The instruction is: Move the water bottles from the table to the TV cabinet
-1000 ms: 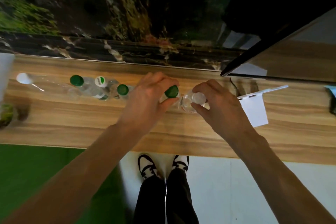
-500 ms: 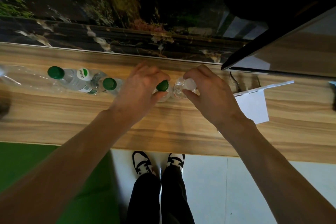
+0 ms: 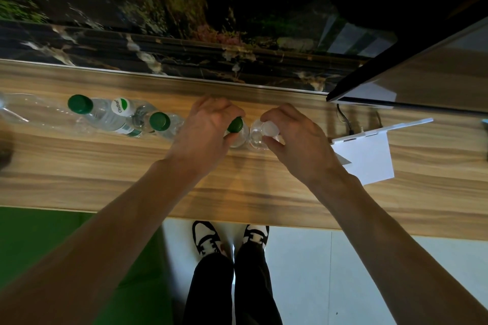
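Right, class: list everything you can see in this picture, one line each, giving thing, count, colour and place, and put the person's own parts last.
Green-capped bottles: three, clear; two standing left of the hands, one under the left hand.
White-capped bottle: one, clear, under the right hand.
Clear plastic item: one, far left on the cabinet top; what it is, cannot tell.
Cabinet top: one, wood grain, across the middle.
White card: one, right of the hands.
Black cable: one, behind the card.
Dark screen: one, upper right.
Green mat: one, lower left floor.
Left hand: one, fingers on the green cap.
Right hand: one, fingers on the white cap.
Shoes: two, black and white, below.
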`<state>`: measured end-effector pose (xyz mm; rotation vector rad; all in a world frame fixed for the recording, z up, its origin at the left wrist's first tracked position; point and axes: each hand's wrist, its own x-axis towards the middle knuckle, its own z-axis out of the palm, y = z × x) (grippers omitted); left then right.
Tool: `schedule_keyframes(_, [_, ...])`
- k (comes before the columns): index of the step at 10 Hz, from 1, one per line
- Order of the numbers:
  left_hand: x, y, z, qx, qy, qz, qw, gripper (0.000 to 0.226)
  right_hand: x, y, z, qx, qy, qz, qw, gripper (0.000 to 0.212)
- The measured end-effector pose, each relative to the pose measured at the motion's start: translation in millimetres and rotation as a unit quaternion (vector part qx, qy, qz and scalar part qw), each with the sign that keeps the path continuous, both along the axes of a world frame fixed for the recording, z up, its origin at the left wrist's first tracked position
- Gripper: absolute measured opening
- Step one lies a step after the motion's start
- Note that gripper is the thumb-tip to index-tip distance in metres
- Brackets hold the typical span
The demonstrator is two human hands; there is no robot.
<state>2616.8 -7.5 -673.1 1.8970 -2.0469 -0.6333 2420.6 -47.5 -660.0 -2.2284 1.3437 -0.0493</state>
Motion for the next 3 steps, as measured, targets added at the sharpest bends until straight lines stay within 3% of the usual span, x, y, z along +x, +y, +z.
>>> schedule_keyframes(3, [1.8, 5.5, 4.6, 0.008, -0.045, -0.003, 0.999, 0.052, 0.5, 3.0, 8.5, 0.0, 0.026, -0.009, 1.0, 0.051])
